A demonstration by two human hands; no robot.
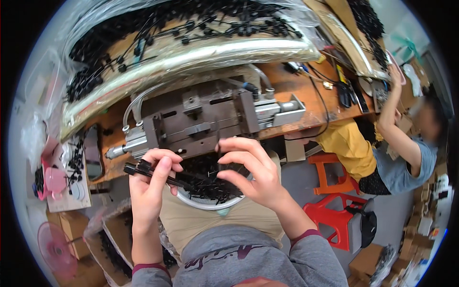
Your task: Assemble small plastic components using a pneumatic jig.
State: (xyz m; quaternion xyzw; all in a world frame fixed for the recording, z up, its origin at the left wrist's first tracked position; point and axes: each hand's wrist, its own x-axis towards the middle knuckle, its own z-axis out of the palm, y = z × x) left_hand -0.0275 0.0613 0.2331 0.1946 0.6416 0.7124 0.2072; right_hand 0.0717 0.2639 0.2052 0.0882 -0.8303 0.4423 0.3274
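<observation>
My left hand [152, 184] is closed around a few thin black rods with thick black ends [138, 167], which point left and slant down to the right. My right hand [253, 167] has its thumb and fingers curled around a slim dark rod [218, 155], standing roughly upright at the fingertips; its ends are hard to make out. Below and between my hands, a round white basket [217, 206] full of small black parts [203, 184] rests at my lap. Just beyond them sits a dark metal fixture [201, 122] with a small grey block in its middle.
Silver cylinders [267, 112] with clear hoses flank the fixture on the wooden bench [306, 115]. Behind it lies a plastic-lined heap of black rods [191, 28]. A phone [93, 148] lies at left. Red stools [330, 220] and a co-worker in grey-blue [401, 158] are at right.
</observation>
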